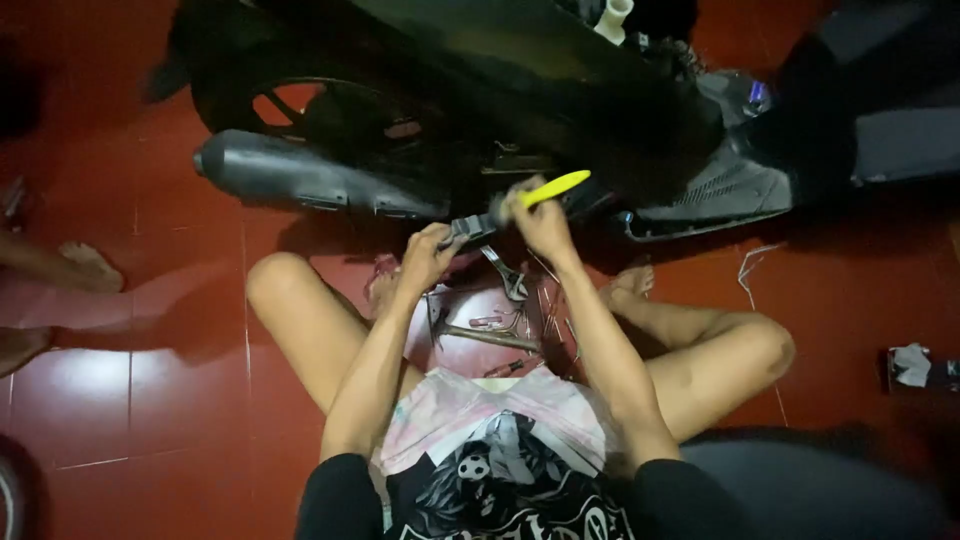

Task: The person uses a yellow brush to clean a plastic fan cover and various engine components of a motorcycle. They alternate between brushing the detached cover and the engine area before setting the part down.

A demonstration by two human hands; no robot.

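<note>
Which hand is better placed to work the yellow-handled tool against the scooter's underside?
Right. The right hand already grips the yellow-handled tool, raised beside the scooter. The left hand is lower, closed on a dark metal part, so it would probably have to let go first.

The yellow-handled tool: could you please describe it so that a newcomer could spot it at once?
Find the black scooter lying across the red floor. Just below its underside, the right hand grips the yellow-handled tool. It is the only bright yellow thing; the tools between the legs are dull metal.
</note>
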